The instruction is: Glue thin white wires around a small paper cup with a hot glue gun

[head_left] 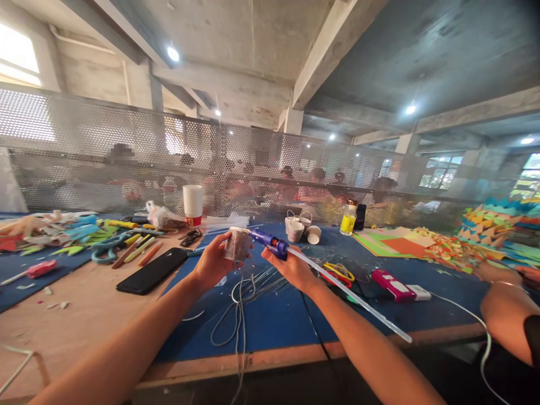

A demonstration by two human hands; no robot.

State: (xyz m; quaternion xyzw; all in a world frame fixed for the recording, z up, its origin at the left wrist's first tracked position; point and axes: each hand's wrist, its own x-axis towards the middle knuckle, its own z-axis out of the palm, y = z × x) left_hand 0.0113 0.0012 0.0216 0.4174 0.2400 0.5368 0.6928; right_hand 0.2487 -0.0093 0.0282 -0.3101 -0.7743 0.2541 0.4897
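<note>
My left hand [212,260] is closed around a small grey-white cup [237,246], which it holds above the blue mat. In my right hand [294,267] is a blue hot glue gun [269,242], its nozzle at the cup's rim. A long clear glue stick [350,294] sticks out of the gun's back end. Grey cord [240,304] lies in loose loops below the cup and trails over the table edge; whether it joins the cup I cannot tell. Several similar small cups [295,229], some with cord handles, stand behind the gun, one on its side.
A black phone [152,271], blue scissors [104,251] and markers lie left. Behind stand stacked paper cups [193,203] and a yellow-labelled bottle [348,218]. A pink device [392,285] lies right, near coloured paper [382,245] and a co-worker's arm [508,315]. A perforated metal screen [253,169] borders the table.
</note>
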